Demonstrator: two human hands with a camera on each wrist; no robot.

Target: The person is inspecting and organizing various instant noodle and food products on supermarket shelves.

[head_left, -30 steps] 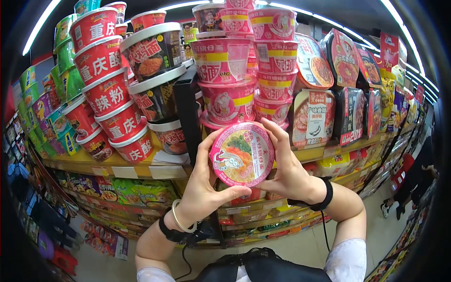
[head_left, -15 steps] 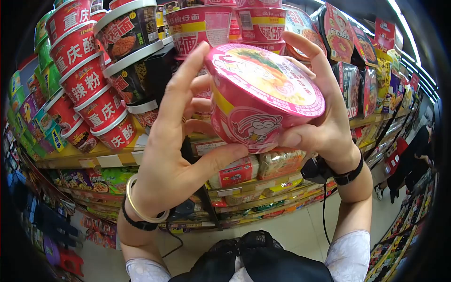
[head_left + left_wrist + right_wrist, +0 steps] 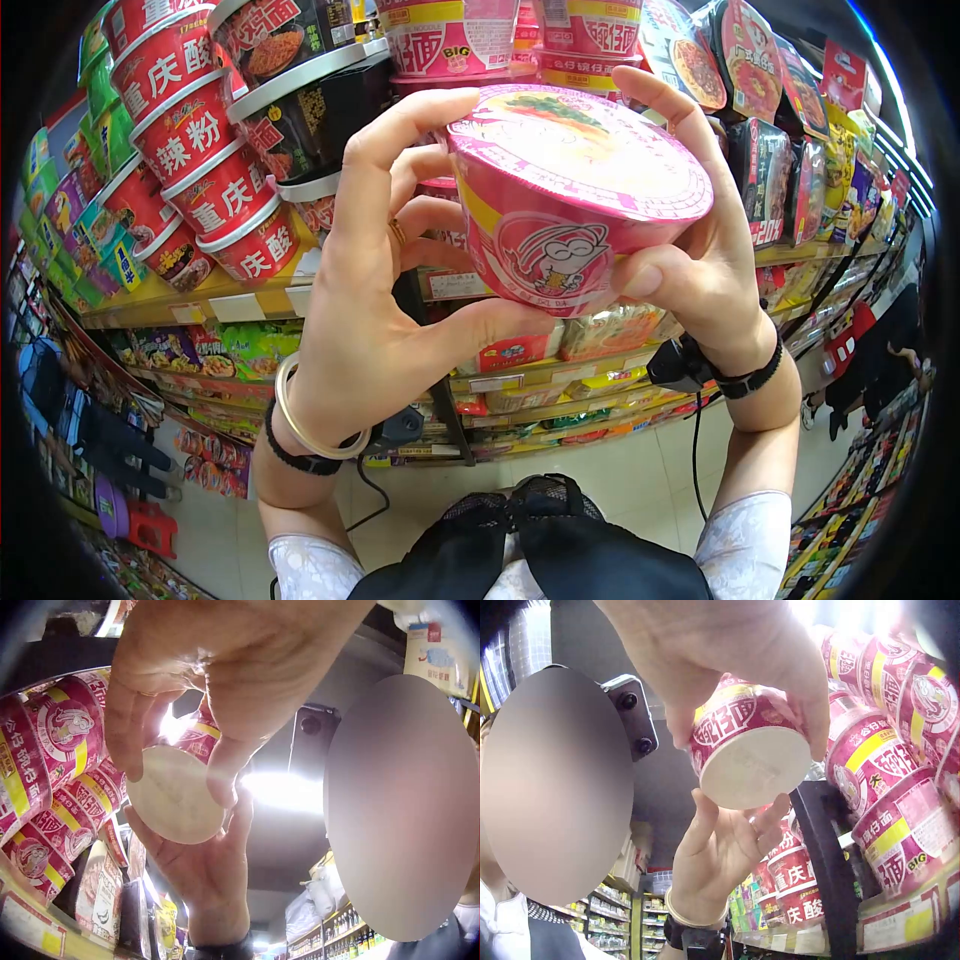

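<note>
A pink instant noodle bowl (image 3: 575, 240) with a printed lid is held up in front of the shelves, close to the head camera. It tilts so that both its lid and a cartoon face on its side show. My left hand (image 3: 365, 290) holds it from the left, index fingertip at the lid rim and thumb at the lower edge. On the right side my right hand (image 3: 715, 275) grips the bowl, its thumb pressed on the wall below the rim. Both wrist views show the plain white underside of the noodle bowl (image 3: 176, 799) from below, between the two hands.
Behind the hands, stacks of red noodle buckets (image 3: 215, 150), black noodle buckets (image 3: 315, 120) and pink bowls (image 3: 450, 45) crowd the shelf. Boxed meals (image 3: 755, 175) stand at the right. Bagged noodles (image 3: 260, 350) fill lower shelves. Another person (image 3: 880, 360) is at the far right.
Both hands have brought the noodle bowl nearer the head camera and tipped it, from lid facing the camera to lid and side wall showing. Over the last half second it shifts only slightly.
</note>
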